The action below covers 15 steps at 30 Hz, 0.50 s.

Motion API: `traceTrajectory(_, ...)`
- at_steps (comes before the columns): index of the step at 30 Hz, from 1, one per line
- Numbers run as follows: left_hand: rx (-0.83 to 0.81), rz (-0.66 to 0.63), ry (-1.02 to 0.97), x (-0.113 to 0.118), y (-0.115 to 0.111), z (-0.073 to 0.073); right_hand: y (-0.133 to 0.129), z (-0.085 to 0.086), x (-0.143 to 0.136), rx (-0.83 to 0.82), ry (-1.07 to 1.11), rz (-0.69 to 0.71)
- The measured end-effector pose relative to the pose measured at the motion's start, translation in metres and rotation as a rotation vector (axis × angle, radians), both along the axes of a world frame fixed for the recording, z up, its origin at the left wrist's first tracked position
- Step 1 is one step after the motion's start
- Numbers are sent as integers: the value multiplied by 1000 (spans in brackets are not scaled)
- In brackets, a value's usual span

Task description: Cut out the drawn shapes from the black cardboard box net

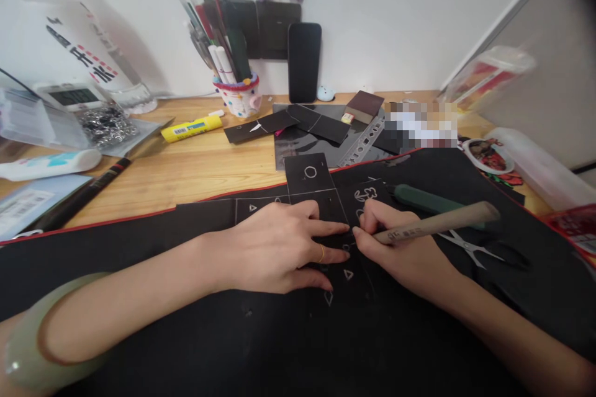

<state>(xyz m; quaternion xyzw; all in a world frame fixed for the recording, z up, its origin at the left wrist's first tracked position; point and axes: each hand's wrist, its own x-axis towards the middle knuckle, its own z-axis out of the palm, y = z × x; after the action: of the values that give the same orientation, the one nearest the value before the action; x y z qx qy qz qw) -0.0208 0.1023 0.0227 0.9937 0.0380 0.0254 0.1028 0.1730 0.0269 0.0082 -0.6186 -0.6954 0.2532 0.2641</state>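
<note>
My left hand (288, 245) lies flat with spread fingers on black card pieces (310, 177) that carry small drawn outlines. My right hand (398, 242) is closed around a light-coloured pen (435, 222), tilted with its back end to the right. The pen's tip is hidden behind my fingers, near the left fingertips. Just beyond the right hand, a flower outline (367, 193) shows on the black card. Beside that hand lie a dark green tool handle (428, 200) and scissors (468, 248). Under everything is a black mat (209, 335) with a red edge.
At the back stand a phone (304, 62) and a cup (237, 96) full of pens and brushes. A yellow glue stick (192, 128), a stencil ruler (363, 144) and dark card strips (321, 124) lie behind the mat. A bottle (88, 49) stands at left.
</note>
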Motion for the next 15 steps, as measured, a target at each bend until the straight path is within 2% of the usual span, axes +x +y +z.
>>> traceTrajectory(6, 25, -19, -9, 1, -4, 1, -5, -2, -9, 51, 18, -122)
traceTrajectory(15, 50, -22, 31, 0, -4, 2, -10, -4, -9, 80, -16, -159)
